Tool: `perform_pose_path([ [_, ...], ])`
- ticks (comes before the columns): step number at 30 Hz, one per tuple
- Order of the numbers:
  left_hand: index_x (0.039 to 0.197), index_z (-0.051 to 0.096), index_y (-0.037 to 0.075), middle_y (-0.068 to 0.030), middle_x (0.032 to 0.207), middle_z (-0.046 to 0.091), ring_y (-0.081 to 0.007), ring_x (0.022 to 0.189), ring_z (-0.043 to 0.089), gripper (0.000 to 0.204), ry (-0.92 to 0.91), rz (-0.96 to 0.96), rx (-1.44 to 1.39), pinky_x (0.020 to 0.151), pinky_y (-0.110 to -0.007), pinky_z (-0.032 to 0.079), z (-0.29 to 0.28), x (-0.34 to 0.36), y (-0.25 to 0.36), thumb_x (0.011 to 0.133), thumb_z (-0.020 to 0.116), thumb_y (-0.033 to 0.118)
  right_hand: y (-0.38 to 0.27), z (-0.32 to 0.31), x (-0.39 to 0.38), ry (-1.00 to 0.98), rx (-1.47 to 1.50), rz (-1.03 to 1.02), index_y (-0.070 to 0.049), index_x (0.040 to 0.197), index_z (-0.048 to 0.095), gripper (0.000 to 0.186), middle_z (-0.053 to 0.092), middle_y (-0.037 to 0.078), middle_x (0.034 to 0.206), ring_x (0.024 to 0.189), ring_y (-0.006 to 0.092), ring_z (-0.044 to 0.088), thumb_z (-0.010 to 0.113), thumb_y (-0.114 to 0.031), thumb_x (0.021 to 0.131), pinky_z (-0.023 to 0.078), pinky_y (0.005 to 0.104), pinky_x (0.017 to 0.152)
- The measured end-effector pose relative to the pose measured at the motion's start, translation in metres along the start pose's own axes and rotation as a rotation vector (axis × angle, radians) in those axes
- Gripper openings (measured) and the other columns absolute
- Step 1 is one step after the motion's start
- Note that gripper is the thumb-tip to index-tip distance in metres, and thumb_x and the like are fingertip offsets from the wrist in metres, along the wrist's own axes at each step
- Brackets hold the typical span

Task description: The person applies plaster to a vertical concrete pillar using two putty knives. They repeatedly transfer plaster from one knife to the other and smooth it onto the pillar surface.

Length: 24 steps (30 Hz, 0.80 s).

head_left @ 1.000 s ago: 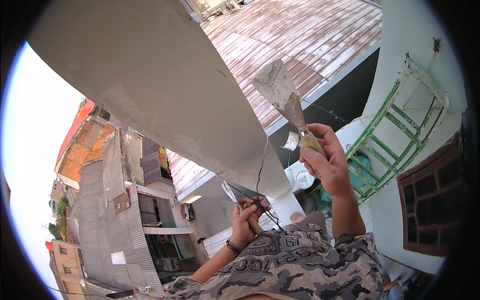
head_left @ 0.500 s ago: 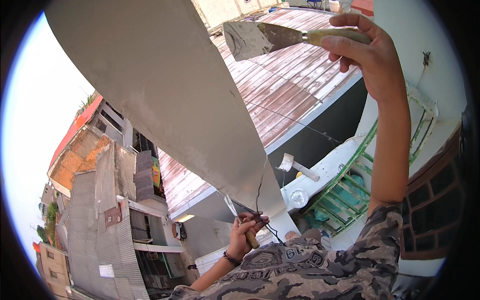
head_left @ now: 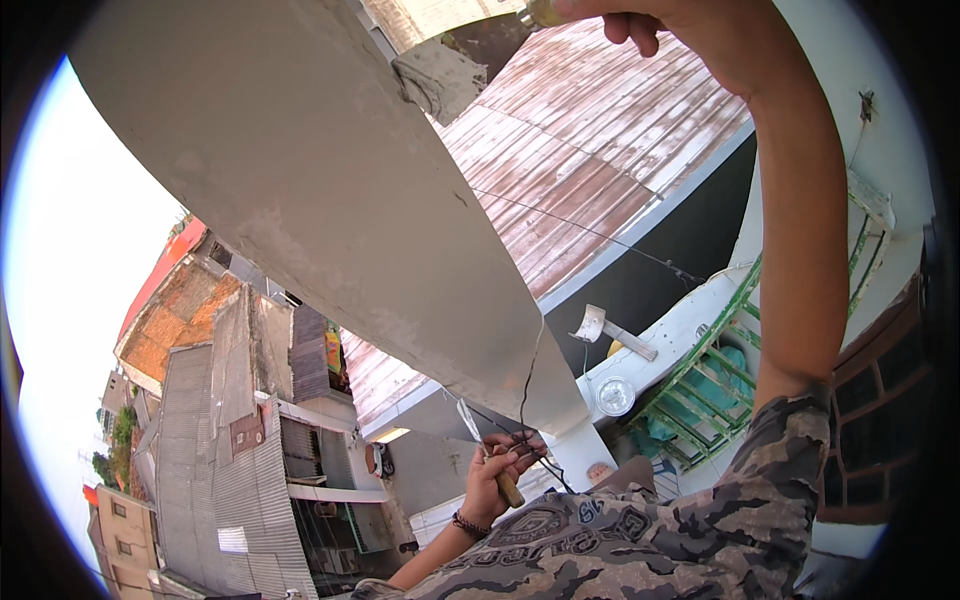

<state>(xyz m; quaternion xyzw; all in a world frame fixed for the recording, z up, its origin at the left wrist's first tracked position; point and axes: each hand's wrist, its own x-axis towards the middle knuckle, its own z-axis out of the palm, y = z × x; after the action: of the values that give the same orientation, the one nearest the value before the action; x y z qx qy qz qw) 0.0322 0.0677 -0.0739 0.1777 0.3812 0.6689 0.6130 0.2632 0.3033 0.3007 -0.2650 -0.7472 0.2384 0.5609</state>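
The right hand [head_left: 680, 30] reaches up to the top edge of the view, where its upper part is cut off; its fingers are curled round the handle of a putty knife [head_left: 440, 75], and only the butt of that handle shows beside the fingers. The blade, smeared with grey filler, lies left of and a little below the hand, its edge pressed to the pale concrete wall edge [head_left: 330, 220]. How much filler sits on the blade is hard to make out.

The left hand [head_left: 497, 468] is low, well below the right hand and just above the camouflage shirt [head_left: 640, 540]. It is clenched round the wooden handle of a second, narrow scraper [head_left: 478, 440], whose thin blade sticks up and to the left from the fingers. A thin black wire [head_left: 527, 375] drops along the wall's corner down to this hand; whether the fingers grip it too cannot be told.

To the right of the left hand, a round white lidded tub [head_left: 614, 396] sits on a white ledge; its contents are hidden. Above it lies a trowel [head_left: 610, 330]. Beyond them a green ladder [head_left: 740, 360] runs partly behind the raised right forearm
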Motion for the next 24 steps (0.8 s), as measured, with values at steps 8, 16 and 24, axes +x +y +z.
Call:
perform_pose_path([
  [8,0.104,0.048,0.002,-0.0268,0.121,0.052,-0.0439,0.117,0.053,0.024,0.027,0.014,-0.028,0.105,-0.061,0.040,0.000,-0.001,-0.004,0.082,0.049,-0.009,-0.010,0.006,-0.006,0.042,-0.092,-0.126,0.009,0.091,0.060,0.031,0.065,0.013,0.068,0.053,0.0138,0.062,0.076,-0.009,0.071,0.049,0.0238,0.045],
  [16,0.105,0.048,0.001,-0.0230,0.105,0.059,-0.0375,0.096,0.063,0.018,0.183,0.052,0.180,0.086,-0.053,0.052,0.005,-0.008,-0.002,0.089,0.052,-0.003,0.003,0.014,-0.032,0.133,-0.160,-0.151,0.004,0.098,0.063,0.034,0.066,0.011,0.072,0.056,0.0139,0.062,0.077,-0.014,0.073,0.050,0.0232,0.049],
  [24,0.108,0.045,0.002,-0.0050,0.070,0.055,-0.0150,0.052,0.058,0.024,-0.019,0.117,0.510,0.046,-0.028,0.046,0.062,-0.025,0.069,0.094,0.060,0.015,0.116,0.025,-0.133,0.376,0.914,0.181,0.001,0.107,0.062,0.028,0.063,0.009,0.082,0.060,0.0160,0.060,0.069,-0.021,0.089,0.044,0.0240,0.047],
])
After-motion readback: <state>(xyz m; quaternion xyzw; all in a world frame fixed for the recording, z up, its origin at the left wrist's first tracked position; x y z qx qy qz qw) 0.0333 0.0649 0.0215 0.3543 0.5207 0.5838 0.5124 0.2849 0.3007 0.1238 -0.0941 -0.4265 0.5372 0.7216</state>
